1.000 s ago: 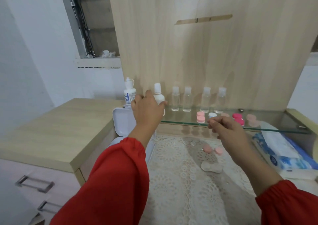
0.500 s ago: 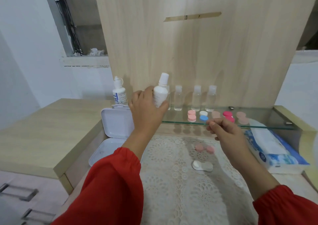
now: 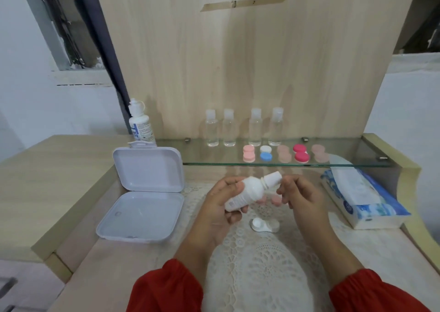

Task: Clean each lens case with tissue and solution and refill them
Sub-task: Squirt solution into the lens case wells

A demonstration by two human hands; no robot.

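Hands are meeting over the lace mat on the counter. The left hand is gripping a white solution bottle, fingers curling round its body, tilting it so the cap is pointing up and to the right. The right hand is pinching at that cap with curled fingertips. Just below the bottle, an opened white lens case is lying on the mat, and a pink cap is showing between the two hands.

Behind them, a glass shelf is carrying four clear bottles in a row against the wooden back panel, with five lens cases in front of them: pale pink, white and blue, two dusty pink and one bright pink. A labelled white bottle is standing at the shelf's left end. An open white plastic box is sitting left of the hands, and a tissue pack is lying to the right, partly under the shelf.
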